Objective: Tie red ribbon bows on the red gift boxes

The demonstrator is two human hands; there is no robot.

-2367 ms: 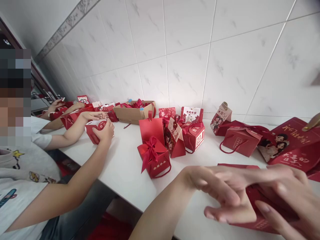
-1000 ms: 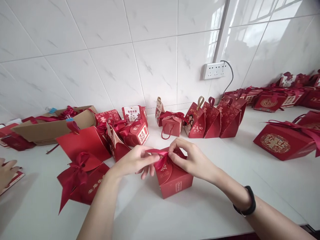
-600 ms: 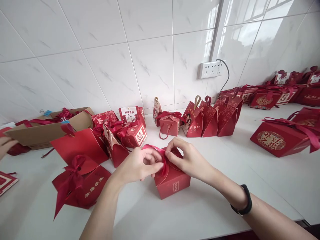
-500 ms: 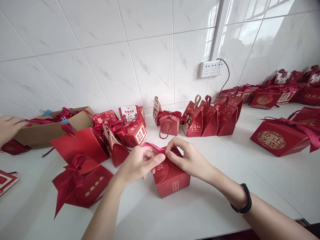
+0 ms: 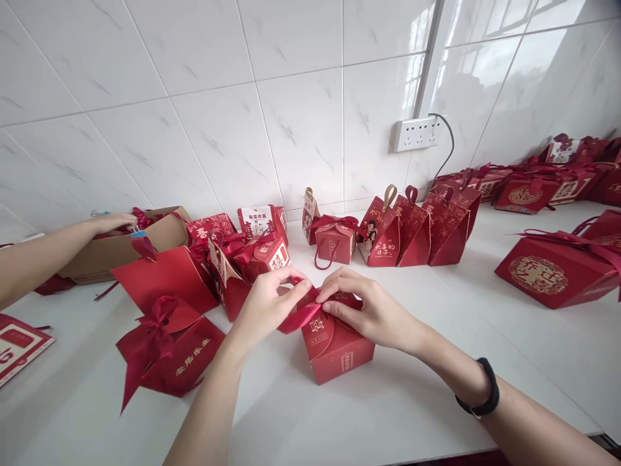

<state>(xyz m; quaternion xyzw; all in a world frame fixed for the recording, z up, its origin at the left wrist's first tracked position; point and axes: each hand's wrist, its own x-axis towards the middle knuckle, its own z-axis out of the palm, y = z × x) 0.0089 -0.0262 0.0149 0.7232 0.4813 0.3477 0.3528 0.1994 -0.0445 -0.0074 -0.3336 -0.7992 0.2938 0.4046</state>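
A red gift box (image 5: 339,356) with gold lettering and overlapping rounded flaps stands on the white table in front of me. Pinched in my left hand (image 5: 274,301) is a red satin ribbon (image 5: 303,318), which loops out over the left side of the box top. My right hand (image 5: 371,307) rests at the top of the box, thumb and fingertips pressed together on the ribbon where it crosses the flaps. Part of the ribbon behind my fingers is hidden.
Left of me is a red box with a bow (image 5: 182,356). Behind stand several small boxes (image 5: 414,233) along the tiled wall, below a power strip (image 5: 418,134). Another person's arm (image 5: 53,249) reaches into a cardboard carton (image 5: 116,255). A larger box (image 5: 548,272) lies right.
My left hand has drawn the ribbon out, so a loop now shows below its fingers. The other person's hand has reached farther right, into the carton. The view has shifted slightly left.
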